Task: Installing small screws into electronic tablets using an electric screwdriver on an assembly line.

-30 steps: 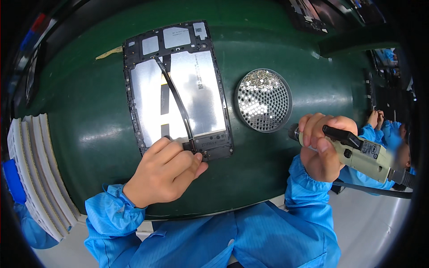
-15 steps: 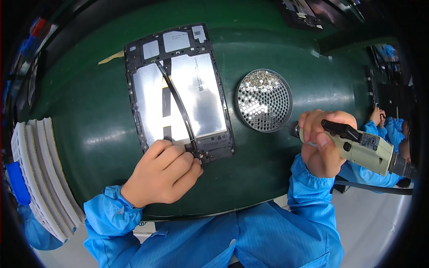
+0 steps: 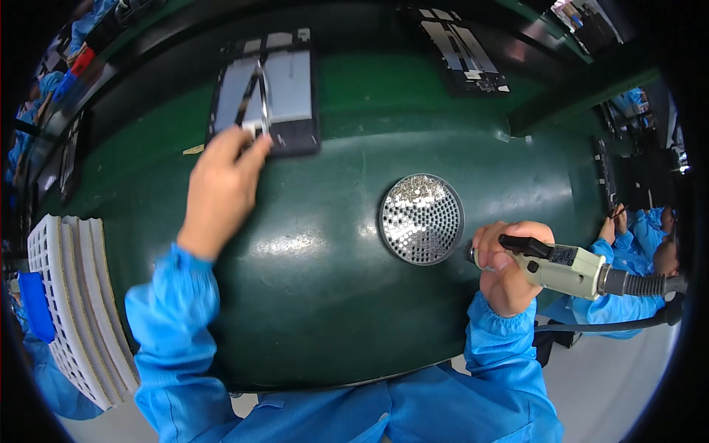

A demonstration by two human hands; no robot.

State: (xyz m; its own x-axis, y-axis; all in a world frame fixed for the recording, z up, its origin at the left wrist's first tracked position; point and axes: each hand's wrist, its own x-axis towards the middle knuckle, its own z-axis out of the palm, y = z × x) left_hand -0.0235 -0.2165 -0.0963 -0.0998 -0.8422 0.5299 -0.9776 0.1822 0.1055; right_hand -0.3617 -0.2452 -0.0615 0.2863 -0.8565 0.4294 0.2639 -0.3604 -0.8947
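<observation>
While your left hand (image 3: 224, 188) pinches the tablet panel (image 3: 289, 87) by its near edge, far-left on the tabletop (image 3: 317, 317), your right hand (image 3: 512, 262) grips the pale powered screwdriver (image 3: 574, 272) near the perforated round tray (image 3: 439, 229); green surface stretches from panel to front edge.

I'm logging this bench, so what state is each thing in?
Black-framed silver tablet: uncovered, blurred.
Left hand: gripping that tablet's near edge.
Second tablet, upper right: uncovered.
Pale green corded power tool: held in right hand; running unclear.
Round grey perforated dish: lidless, holding small pieces.
White perforated boards: stacked.
</observation>
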